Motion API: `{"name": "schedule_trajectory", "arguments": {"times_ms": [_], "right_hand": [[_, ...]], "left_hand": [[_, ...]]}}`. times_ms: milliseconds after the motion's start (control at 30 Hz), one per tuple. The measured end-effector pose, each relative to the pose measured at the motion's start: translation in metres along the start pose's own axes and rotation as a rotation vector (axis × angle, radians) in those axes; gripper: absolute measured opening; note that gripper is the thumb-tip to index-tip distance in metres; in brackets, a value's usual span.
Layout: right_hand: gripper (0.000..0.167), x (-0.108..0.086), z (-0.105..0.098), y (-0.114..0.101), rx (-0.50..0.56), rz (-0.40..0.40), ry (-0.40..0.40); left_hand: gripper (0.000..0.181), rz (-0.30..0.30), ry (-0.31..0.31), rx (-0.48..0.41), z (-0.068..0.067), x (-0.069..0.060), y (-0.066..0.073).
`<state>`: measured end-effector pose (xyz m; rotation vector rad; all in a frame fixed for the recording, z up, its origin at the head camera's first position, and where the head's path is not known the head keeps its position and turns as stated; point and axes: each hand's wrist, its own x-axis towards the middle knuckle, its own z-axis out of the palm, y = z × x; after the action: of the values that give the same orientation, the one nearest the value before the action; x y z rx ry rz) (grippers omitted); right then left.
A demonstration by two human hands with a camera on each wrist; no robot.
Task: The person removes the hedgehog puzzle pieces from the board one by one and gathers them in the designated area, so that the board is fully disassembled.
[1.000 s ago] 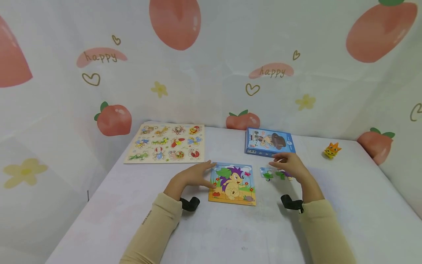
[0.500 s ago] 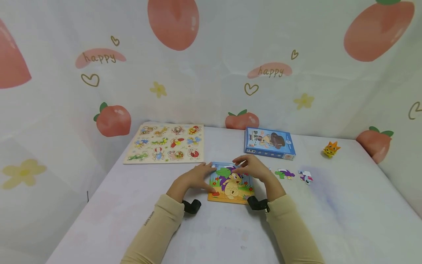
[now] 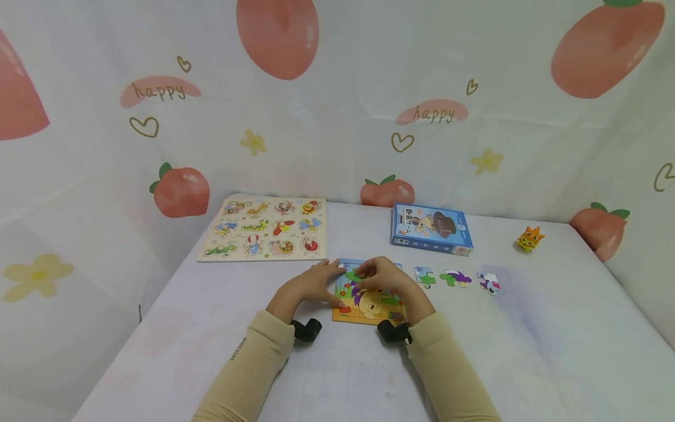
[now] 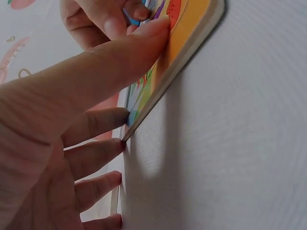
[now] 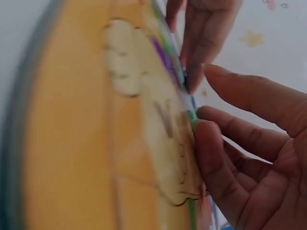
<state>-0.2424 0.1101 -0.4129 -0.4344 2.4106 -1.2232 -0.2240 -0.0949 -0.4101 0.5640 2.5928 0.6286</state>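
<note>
A square hedgehog jigsaw puzzle [image 3: 358, 315] lies on the table in front of the person. At its left side is the left hand [image 3: 308, 287], fingers spread. In the left wrist view, that thumb rests on the puzzle's orange corner while two fingertips touch its edge. Over the puzzle's upper part reaches the right hand [image 3: 390, 278]. The right wrist view shows its fingertips against the puzzle face [image 5: 72, 120], thumb apart, no loose piece visible between them. To the right lie three loose jigsaw pieces: a blue-green one [image 3: 424, 275], a green-purple one [image 3: 456, 278] and a white-purple one [image 3: 489, 283].
A wooden insect puzzle board [image 3: 269, 228] lies at the back left. Behind the loose pieces is a blue game box [image 3: 432, 228]. An orange-yellow toy figure [image 3: 529, 239] stands at the back right. A printed cloth [image 3: 337, 140] hangs behind the table.
The right hand has moved left from the loose pieces onto the puzzle, then a little further left across it. The left hand has stayed at the puzzle's left edge.
</note>
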Motion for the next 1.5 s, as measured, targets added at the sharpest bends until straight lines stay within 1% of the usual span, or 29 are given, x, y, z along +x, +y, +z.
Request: {"name": "schedule_trajectory", "arguments": {"times_ms": [300, 400, 567, 667, 800, 967, 1300, 1500], "right_hand": [[0.022, -0.0033, 0.0055, -0.0028, -0.018, 0.007, 0.008], [0.022, -0.0031, 0.0064, -0.0027, -0.041, -0.005, 0.002], [0.022, -0.0027, 0.0072, -0.0018, -0.047, -0.013, 0.001], [0.021, -0.0034, 0.0072, -0.0016, -0.022, -0.003, 0.011], [0.018, -0.0042, 0.0056, -0.0007, 0.044, -0.014, 0.017], [0.013, -0.0031, 0.0055, 0.001, 0.117, -0.031, -0.016], [0.012, -0.0045, 0.0072, 0.0003, 0.141, -0.014, -0.015], [0.014, -0.0046, 0.0009, 0.0007, 0.183, -0.028, -0.04]], "left_hand": [[0.08, -0.001, 0.003, 0.018, -0.0001, 0.0002, -0.0006], [0.08, 0.0, 0.003, 0.017, -0.0001, 0.0, -0.0003], [0.08, -0.001, 0.003, 0.013, 0.0, -0.0003, 0.0003], [0.08, -0.011, 0.003, 0.011, 0.0006, 0.0, 0.0005], [0.08, -0.018, 0.005, 0.014, 0.0009, 0.0008, 0.0], [0.08, -0.015, 0.005, 0.016, 0.0009, 0.001, -0.0006], [0.079, -0.028, 0.003, 0.009, 0.0013, 0.0013, 0.0014], [0.079, -0.031, -0.002, 0.016, -0.0001, 0.0006, 0.0029]]}}
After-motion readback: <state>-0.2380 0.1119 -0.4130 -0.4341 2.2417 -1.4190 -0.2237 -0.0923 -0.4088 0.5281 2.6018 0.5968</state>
